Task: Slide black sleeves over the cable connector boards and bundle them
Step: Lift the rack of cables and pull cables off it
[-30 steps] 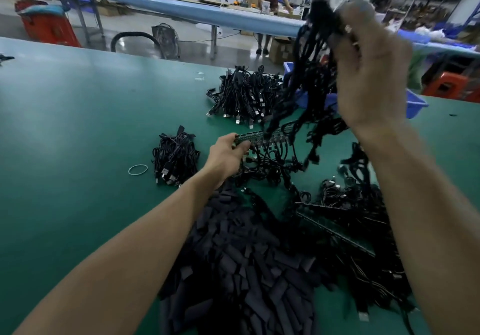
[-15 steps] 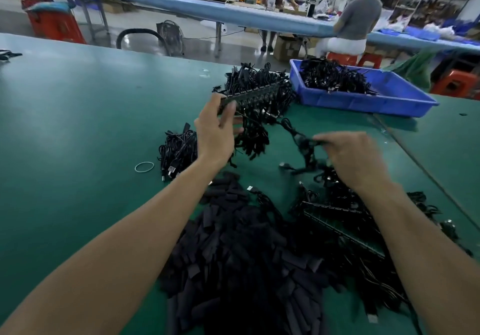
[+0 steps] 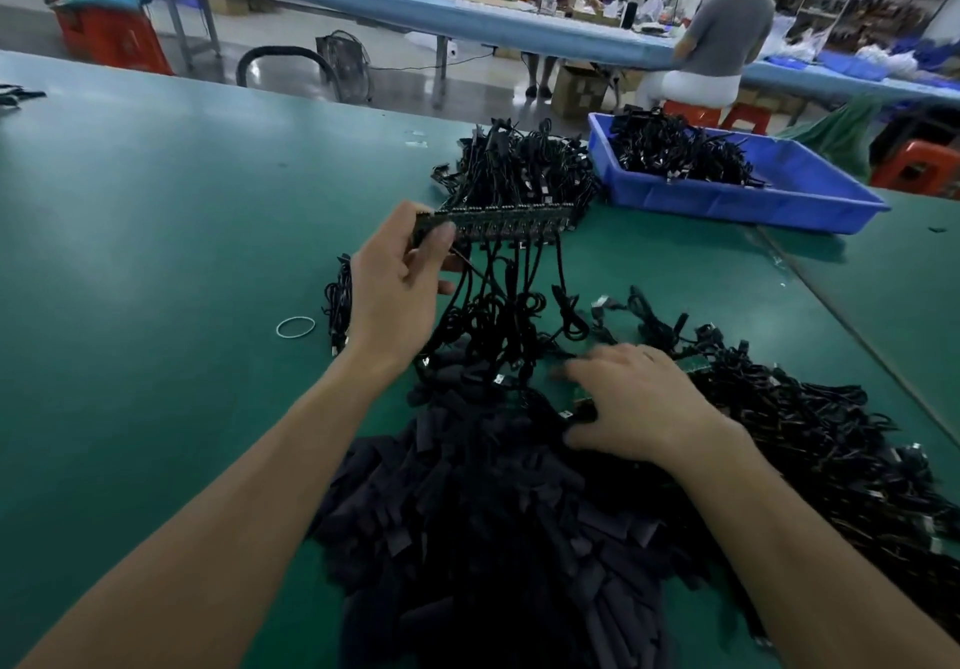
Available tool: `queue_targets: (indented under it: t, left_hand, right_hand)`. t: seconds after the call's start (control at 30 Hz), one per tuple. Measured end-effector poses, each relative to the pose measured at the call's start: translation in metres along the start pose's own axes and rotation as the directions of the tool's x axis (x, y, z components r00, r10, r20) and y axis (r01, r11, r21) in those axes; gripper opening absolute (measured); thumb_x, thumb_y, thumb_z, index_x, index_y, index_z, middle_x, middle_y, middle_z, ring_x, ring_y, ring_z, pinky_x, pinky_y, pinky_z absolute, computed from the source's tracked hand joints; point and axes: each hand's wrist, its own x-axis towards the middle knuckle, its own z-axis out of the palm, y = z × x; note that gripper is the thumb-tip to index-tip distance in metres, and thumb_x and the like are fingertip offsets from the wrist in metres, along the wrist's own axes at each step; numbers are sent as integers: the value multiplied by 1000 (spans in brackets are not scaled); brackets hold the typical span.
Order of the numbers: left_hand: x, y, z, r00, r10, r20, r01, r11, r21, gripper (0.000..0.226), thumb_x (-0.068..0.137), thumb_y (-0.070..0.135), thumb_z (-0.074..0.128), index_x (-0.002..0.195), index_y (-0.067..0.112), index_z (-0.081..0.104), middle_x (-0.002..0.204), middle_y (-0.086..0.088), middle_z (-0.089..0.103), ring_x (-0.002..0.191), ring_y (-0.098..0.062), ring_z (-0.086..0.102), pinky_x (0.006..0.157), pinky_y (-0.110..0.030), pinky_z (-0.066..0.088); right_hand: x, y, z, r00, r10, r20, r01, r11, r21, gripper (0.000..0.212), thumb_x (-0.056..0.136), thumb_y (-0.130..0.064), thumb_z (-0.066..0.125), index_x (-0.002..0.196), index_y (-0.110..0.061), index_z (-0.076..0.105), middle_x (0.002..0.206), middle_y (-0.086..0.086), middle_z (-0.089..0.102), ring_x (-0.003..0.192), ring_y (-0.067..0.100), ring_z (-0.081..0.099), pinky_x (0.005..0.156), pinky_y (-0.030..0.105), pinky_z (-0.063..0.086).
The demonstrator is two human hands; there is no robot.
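My left hand (image 3: pixel 396 284) pinches one end of a long connector board (image 3: pixel 506 224) and holds it level above the green table (image 3: pixel 156 232). Several black cables (image 3: pixel 511 305) hang from the board down to the table. My right hand (image 3: pixel 631 401) lies low over the heap, fingers spread and blurred, touching the black sleeves (image 3: pixel 498 538) piled in front of me. More boards with cables (image 3: pixel 810 434) lie tangled at the right.
A blue bin (image 3: pixel 743 201) with cables stands at the back right. A bundled cable heap (image 3: pixel 519 159) lies behind the held board, a small bundle (image 3: pixel 337 305) and a rubber band (image 3: pixel 295 327) at the left. Two people work at the far bench.
My right hand has dropped from the cables down onto the sleeve pile. My left hand keeps the board raised, its cables now hanging freely.
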Motion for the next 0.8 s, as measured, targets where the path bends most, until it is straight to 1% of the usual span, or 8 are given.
queue_targets:
  t: [0.07,0.13,0.3,0.43,0.6,0.67,0.73,0.8]
  left_hand:
    - [0,3,2,998,0,-63,-1,1000,-19,28,104,19,55,83,37,50,75,14,54,79,-36,65,62,-23,58]
    - [3,8,2,993,0,-121,-3,1000,-19,28,104,22,54,82,39,48,76,13,54,79,-35,67,61,-23,58]
    - [11,28,-4,979,53,-197,-54,999,2,34,105,20,52,79,33,36,68,29,51,71,-10,63,57,-22,59]
    - [17,37,-16,973,71,-219,-68,997,19,35,104,23,54,77,31,34,60,26,41,68,-16,58,50,-18,55]
    - [19,30,-33,994,25,-106,-22,999,26,33,101,27,58,76,27,37,70,4,43,66,-32,56,49,-18,53]
    - [16,26,-38,1000,1,-11,-1,999,48,37,100,27,60,71,34,38,61,18,43,63,-15,60,49,-18,53]
    - [10,19,-40,996,-37,85,31,997,65,32,100,21,61,74,33,48,64,20,57,64,0,64,50,-17,52]
    - [3,14,-39,985,-95,147,91,995,33,18,100,17,61,83,22,58,71,19,67,66,1,67,51,-17,52]
  right_hand:
    - [-2,1,4,990,65,126,-59,997,-55,64,86,-39,69,144,-39,43,140,0,47,134,28,40,114,45,28]
    - [-3,4,7,984,140,106,-134,989,-63,54,91,-23,63,140,-40,45,141,2,44,135,31,37,115,49,26]
    - [-4,14,12,941,279,-190,-282,959,9,35,92,-11,60,122,-28,57,111,5,57,107,31,57,87,42,46]
    - [-3,34,1,821,433,-372,-415,900,133,28,85,2,58,101,-20,64,86,4,47,85,32,60,66,35,39]
    - [0,29,-6,904,426,-43,-420,901,110,17,89,-13,68,104,-22,70,96,5,65,83,29,62,68,37,50]
    - [-1,27,-7,917,398,-1,-389,897,210,18,91,-32,70,105,-21,71,99,5,67,86,27,63,75,38,54]
    - [-2,21,-8,891,383,-245,-271,880,390,21,98,-34,61,107,-19,72,101,4,70,86,23,65,77,37,55]
    - [-6,10,-16,705,388,-593,-22,849,528,22,103,-27,53,105,-15,71,98,1,70,82,16,62,75,31,51]
